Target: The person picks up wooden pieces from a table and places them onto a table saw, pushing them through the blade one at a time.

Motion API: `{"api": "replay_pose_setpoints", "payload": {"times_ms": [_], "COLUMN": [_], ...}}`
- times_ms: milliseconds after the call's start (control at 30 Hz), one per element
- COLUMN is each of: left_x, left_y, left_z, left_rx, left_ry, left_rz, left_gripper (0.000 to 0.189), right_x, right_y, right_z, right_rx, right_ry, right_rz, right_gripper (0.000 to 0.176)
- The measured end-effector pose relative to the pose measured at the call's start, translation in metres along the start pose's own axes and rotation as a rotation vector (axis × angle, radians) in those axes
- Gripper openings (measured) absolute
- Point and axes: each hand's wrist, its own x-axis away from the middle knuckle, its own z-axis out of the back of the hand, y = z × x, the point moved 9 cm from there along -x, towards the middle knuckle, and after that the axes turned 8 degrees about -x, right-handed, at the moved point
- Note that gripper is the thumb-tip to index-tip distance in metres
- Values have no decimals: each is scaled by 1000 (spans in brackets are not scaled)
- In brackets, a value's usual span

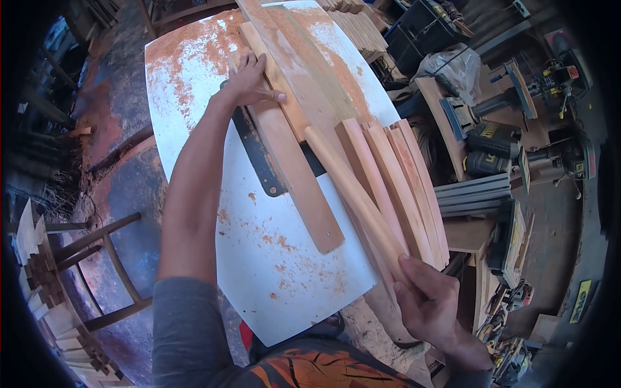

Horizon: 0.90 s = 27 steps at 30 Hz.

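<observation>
My right hand [427,301] pinches the near end of a long, rounded wooden strip [356,191] between thumb and fingers. The strip slants up and left, its far end beside the near end of another wooden strip [288,103]. My left hand [249,84] lies spread over the boards, its thumb on that second strip. Under the palm runs a flat wooden board [301,187] with a hole near its end, lying across a dark metal plate [259,161]. To the right, several curved wooden strips [394,181] lie side by side.
A white tabletop [265,304] carries reddish sawdust. A long board [310,84] runs along its far side. Power tools [498,139] and a clear plastic bag [449,71] sit on the right. A wooden frame [116,271] stands at left, near stacked wood pieces [61,323].
</observation>
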Motion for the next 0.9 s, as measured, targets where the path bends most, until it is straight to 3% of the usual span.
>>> {"api": "replay_pose_setpoints", "payload": {"times_ms": [900], "left_x": [-40], "left_y": [-29], "left_z": [5], "left_rx": [58], "left_ry": [11], "left_rz": [-35], "left_gripper": [145], "right_x": [-35], "right_y": [-6], "right_z": [-8], "right_rx": [11], "right_ry": [-4], "right_rz": [-29], "right_gripper": [38]}}
